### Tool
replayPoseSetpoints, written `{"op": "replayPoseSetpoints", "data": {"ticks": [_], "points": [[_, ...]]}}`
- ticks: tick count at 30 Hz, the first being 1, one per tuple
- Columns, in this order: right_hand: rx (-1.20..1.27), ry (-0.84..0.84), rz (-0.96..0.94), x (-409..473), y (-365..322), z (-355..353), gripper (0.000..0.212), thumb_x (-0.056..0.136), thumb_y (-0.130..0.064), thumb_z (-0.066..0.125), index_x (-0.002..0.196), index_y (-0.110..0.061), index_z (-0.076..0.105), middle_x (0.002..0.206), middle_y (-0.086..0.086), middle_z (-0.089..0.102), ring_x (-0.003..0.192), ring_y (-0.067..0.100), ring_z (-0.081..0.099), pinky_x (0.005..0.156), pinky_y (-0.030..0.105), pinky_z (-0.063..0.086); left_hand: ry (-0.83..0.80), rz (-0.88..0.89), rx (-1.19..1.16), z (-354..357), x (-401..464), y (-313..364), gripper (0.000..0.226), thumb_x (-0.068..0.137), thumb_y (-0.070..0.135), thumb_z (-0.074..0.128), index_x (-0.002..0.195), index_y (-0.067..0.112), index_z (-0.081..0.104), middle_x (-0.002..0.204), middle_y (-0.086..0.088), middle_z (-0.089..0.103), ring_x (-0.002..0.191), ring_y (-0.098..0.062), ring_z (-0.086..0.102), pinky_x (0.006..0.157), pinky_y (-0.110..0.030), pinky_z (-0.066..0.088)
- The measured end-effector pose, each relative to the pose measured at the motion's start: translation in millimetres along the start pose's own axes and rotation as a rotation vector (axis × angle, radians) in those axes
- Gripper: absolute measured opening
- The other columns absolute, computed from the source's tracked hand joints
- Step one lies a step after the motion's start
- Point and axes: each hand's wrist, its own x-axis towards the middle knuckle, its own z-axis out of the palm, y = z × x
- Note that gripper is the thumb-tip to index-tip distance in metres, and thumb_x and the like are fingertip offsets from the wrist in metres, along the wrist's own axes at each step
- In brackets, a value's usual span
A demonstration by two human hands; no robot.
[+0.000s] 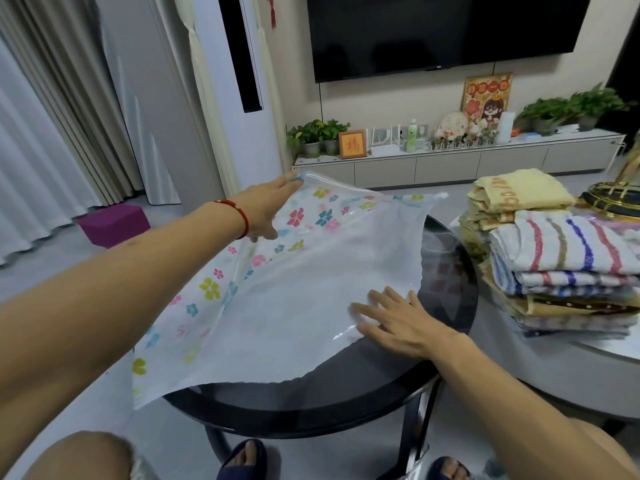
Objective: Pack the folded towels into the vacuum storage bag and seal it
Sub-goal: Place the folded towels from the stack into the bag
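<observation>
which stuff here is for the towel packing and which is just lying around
For the job: vacuum storage bag, folded towels, left hand, right hand.
Just around: purple block, potted plants, television, gold rack.

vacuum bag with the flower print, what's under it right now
The flower-printed clear plastic vacuum bag lies on a round dark glass table; the right hand presses it flat. Anything beneath its frosted middle is hidden.

A clear vacuum storage bag (294, 289) printed with coloured flowers lies spread and empty, its far corner lifted in the left fingertips (294, 177), its near edge flat under the right fingers (377, 306). Folded towels (554, 258), yellow and striped, sit stacked well right of those fingers.
</observation>
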Motion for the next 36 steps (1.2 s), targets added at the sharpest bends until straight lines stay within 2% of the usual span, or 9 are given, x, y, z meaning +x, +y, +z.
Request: {"op": "replayPoseSetpoints", "data": {"ticks": [5,8,11,13,17,20,26,30,36], "points": [[0.162,0.259,0.083,-35.5,21.5,-26.8,0.055,0.104,-0.060,0.032,0.153,-0.040,0.043,0.163,0.000,0.039,0.152,0.022,0.030,0.123,0.048,0.024,-0.019,0.081,-0.175,14.2,1.7,3.2,0.116,0.072,0.009,0.085,0.156,0.036,0.009,0.163,0.020,-0.004,0.060,-0.010,0.065,0.045,-0.029,0.057],[0.170,0.561,0.204,-57.5,45.7,-54.9,0.040,0.104,-0.043,0.045,0.126,-0.021,0.070,0.132,0.003,0.068,0.125,0.025,0.057,0.102,0.044,0.046,-0.019,0.097,-0.197,22.9,4.5,7.3,0.117,0.071,0.012,0.087,0.156,0.036,0.010,0.164,0.019,-0.002,0.059,-0.004,0.064,0.046,-0.030,0.058],[0.091,0.773,0.369,-79.6,81.1,-80.8,0.035,0.099,-0.032,0.048,0.085,-0.009,0.069,0.087,0.010,0.069,0.082,0.029,0.059,0.072,0.042,0.049,-0.011,0.112,-0.196,25.9,10.3,14.9,0.115,0.071,0.017,0.087,0.155,0.037,0.012,0.164,0.018,0.001,0.055,0.000,0.064,0.052,-0.033,0.060],[-0.037,0.883,0.515,-88.8,107.7,-99.4,0.034,0.098,-0.029,0.051,0.086,-0.006,0.072,0.090,0.016,0.070,0.085,0.034,0.059,0.075,0.043,0.048,-0.010,0.114,-0.203,25.4,12.5,18.5,0.115,0.071,0.019,0.087,0.156,0.036,0.012,0.164,0.017,0.001,0.056,0.002,0.064,0.057,-0.035,0.061],[0.008,0.645,1.020,-90.1,163.7,-124.3,0.036,0.102,-0.031,0.052,0.131,-0.012,0.063,0.146,0.025,0.048,0.134,0.045,0.040,0.108,0.056,0.035,-0.024,0.107,-0.246,24.8,14.4,22.0,0.114,0.071,0.020,0.088,0.156,0.035,0.012,0.164,0.019,0.001,0.057,-0.007,0.066,0.049,-0.031,0.059],[0.164,0.354,1.213,-89.1,192.1,-129.2,0.054,0.099,-0.039,0.058,0.143,-0.008,0.049,0.151,0.027,0.044,0.137,0.046,0.041,0.113,0.056,0.033,-0.032,0.105,-0.284,27.9,14.4,22.1,0.115,0.071,0.020,0.088,0.155,0.037,0.012,0.164,0.020,0.001,0.058,-0.012,0.066,0.045,-0.028,0.057],[0.160,0.288,1.158,-93.3,207.4,-143.4,0.072,0.075,-0.054,0.085,0.132,-0.026,0.051,0.142,0.020,0.055,0.134,0.046,0.045,0.109,0.059,0.036,-0.027,0.118,-0.326,32.0,14.2,27.0,0.115,0.071,0.020,0.088,0.155,0.038,0.012,0.162,0.023,0.002,0.065,-0.014,0.063,0.042,-0.026,0.055],[0.315,0.355,0.934,-92.8,195.2,-161.1,0.039,0.081,-0.030,0.087,0.113,-0.021,0.066,0.118,0.016,0.061,0.093,0.036,0.064,0.068,0.038,0.056,-0.019,0.113,-0.326,30.3,16.3,27.7,0.113,0.072,0.020,0.086,0.156,0.037,0.012,0.163,0.022,0.002,0.065,-0.014,0.061,0.042,-0.026,0.055],[1.009,0.456,0.361,-93.0,112.3,-190.4,0.017,0.087,-0.018,0.081,0.102,-0.013,0.073,0.090,0.014,0.073,0.069,0.018,0.074,0.051,0.027,0.059,-0.014,0.081,-0.321,23.9,14.6,27.9,0.108,0.075,0.015,0.083,0.156,0.035,0.014,0.164,0.017,0.005,0.058,-0.014,0.058,0.043,-0.026,0.055]]}}
